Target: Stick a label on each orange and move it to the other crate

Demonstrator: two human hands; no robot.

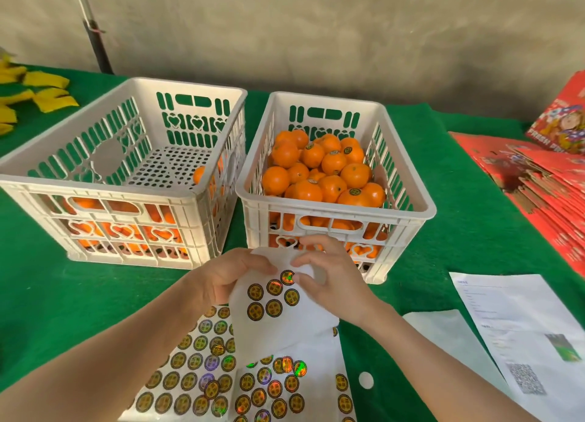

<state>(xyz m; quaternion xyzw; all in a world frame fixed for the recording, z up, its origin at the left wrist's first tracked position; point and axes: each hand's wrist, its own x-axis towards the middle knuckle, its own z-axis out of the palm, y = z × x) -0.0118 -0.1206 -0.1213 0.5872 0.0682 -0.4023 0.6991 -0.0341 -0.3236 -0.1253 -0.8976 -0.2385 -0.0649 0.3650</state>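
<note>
Holding label sheet raised in left hand, fingers curled round its edge, bending it for peeling. Pinching top label with right hand. Not yet touching oranges: few low in left crate, labelled heap in right crate.

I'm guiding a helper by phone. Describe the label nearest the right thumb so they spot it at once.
Find the right-hand white crate heaped with oranges; just before it the left hand and right hand hold up a curled white backing sheet carrying six round gold labels. The label is the topmost one, at the right thumb's tip, and alone of the six glints rainbow green.
</note>
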